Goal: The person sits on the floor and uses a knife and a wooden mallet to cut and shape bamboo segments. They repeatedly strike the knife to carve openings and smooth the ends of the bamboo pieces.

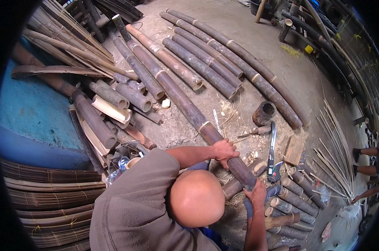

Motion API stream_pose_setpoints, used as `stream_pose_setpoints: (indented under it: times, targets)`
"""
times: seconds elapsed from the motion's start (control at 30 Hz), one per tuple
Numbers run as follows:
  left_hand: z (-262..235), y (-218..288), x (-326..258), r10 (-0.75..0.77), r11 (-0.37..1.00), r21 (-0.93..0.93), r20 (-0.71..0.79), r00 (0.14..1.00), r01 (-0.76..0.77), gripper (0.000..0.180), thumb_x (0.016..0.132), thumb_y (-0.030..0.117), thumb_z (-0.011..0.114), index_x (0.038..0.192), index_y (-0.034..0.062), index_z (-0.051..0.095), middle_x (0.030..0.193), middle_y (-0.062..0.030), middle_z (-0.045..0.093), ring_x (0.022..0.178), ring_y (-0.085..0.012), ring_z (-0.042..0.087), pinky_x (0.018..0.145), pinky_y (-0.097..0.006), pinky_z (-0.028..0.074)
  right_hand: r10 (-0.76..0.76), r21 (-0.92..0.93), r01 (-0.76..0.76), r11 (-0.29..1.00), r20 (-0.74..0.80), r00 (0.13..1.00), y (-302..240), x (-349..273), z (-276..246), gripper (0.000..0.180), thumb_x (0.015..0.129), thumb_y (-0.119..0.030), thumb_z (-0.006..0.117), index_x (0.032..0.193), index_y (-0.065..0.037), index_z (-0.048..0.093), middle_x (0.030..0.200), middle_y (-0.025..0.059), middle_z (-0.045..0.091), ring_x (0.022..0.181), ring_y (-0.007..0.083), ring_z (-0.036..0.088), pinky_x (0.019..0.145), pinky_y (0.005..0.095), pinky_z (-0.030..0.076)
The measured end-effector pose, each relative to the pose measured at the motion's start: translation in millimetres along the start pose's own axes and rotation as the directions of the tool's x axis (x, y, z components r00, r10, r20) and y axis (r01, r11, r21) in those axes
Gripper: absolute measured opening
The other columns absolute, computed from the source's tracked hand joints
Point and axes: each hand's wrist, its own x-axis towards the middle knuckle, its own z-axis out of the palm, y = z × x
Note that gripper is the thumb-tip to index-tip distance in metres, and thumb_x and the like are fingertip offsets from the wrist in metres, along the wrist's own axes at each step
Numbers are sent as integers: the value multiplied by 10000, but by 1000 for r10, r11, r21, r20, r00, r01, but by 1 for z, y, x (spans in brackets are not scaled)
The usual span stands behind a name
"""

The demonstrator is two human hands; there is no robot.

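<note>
A long dark bamboo pole (179, 96) slants from the far left down to my hands. My left hand (224, 151) is wrapped over it from above, a little short of its near end. Further down, my right hand (256, 192) grips the pole at that near end. Beyond my hands on the right lie a long curved blade (274, 136) with a dark handle and a knife with a wooden handle (262, 130). An open bamboo cup (264, 113) stands beside them, and a wooden block (294, 149) sits to their right.
Several bamboo poles (235, 54) lie across the concrete floor ahead. Cut bamboo lengths (296, 203) are piled at the lower right, with more tubes (133, 96) at left. Thin strips (336, 154) fan out at right, near another person's legs (367, 161). Tied slat bundles (55, 205) are stacked at lower left.
</note>
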Motion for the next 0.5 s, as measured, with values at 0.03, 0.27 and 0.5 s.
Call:
stream_pose_setpoints:
  times: [0.03, 0.27, 0.5]
  targets:
    - [0, 0, -1, 3, 1000, -1, -3, 1000, -3, 800, 604, 697, 837, 1127, 128, 632, 1019, -118, 684, 1054, -337, 660, 882, -494, 502, -12, -1, 12, 1000, -18, 1000, 0, -1, 1, 866, 613, -339, 940, 1309, -15, 539, 1161, 233, 628, 1103, 433, 603, 970, 496, 506]
    - [2, 4, 2, -6, 1000, 5, -18, 1000, 6, 814, 601, 701, 838, 1143, 129, 637, 1059, -132, 676, 1075, -340, 653, 886, -496, 494, -11, -40, 9, 999, -36, 999, -6, -4, -11, 870, 609, -342, 950, 1302, -6, 546, 1141, 198, 622, 1090, 413, 591, 978, 485, 503]
    - [6, -10, -3, 42, 999, -22, -67, 997, -43, 878, 682, 690, 793, 1281, 78, 599, 1133, -165, 659, 1135, -377, 625, 994, -512, 475, 32, -30, -32, 999, -13, 999, -6, 2, -5, 800, 672, -378, 916, 1327, -92, 555, 1189, 168, 664, 1113, 393, 643, 970, 495, 501]
